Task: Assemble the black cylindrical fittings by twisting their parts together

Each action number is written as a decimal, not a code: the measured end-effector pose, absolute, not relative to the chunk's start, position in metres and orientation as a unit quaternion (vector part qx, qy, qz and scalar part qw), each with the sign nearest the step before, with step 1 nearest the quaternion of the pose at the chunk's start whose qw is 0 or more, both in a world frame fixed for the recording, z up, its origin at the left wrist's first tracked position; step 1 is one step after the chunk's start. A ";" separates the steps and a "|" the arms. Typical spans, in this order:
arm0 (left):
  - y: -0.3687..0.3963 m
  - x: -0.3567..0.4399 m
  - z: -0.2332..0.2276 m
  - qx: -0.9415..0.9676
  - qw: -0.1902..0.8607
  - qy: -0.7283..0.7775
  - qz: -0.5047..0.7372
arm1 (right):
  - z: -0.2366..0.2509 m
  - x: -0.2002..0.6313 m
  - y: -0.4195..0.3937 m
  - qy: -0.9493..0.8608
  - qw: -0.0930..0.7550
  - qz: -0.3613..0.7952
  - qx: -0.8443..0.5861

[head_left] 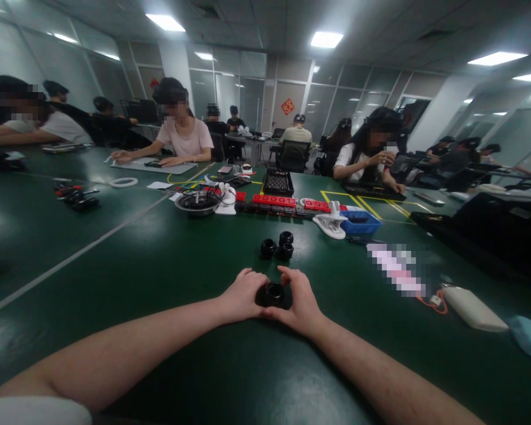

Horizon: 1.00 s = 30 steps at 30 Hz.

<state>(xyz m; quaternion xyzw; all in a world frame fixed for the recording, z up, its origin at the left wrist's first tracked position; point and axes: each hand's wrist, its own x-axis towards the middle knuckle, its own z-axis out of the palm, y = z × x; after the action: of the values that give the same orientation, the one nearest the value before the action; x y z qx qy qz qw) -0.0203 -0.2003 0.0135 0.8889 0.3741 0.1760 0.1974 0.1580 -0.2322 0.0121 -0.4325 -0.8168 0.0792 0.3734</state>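
Just below the middle of the frame, both hands meet around a small black ring-shaped part (271,293) that sits on the dark green desk (150,265). The left hand (242,295) cups it from the left side of the picture, and the right hand (300,300) closes on it from the right, fingers curled over the far edge. The two hands are pressed together on the part, thumbs near each other at its near side. Both bare forearms run in from the bottom corners of the frame and lie low over the desk.

A little above the hands, toward the centre, three more black parts (277,246) of the same kind stand in a tight cluster, touching one another and well apart from the held one. Farther up sit a row of red blocks (275,200), a black tray (278,182) behind them, a blue bin (360,222) to the right, and a white clamp-like tool (330,224) just beside that bin. A round dark dish (197,202) lies left of the red row. At the right edge lies a white pouch (472,308).

Other people sit at the far side of the desk, in the upper left and upper right of the frame, their hands on their own work.
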 end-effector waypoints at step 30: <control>-0.204 -0.019 0.021 0.874 0.241 0.390 0.162 | 0.009 0.158 -0.234 -0.771 0.400 0.160 -0.469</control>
<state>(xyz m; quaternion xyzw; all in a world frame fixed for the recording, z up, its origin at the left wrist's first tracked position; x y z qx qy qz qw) -0.0192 -0.2039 0.0212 0.8737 0.3902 0.1622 0.2408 0.1578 -0.2336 0.0090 -0.4694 -0.7708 0.1602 0.3999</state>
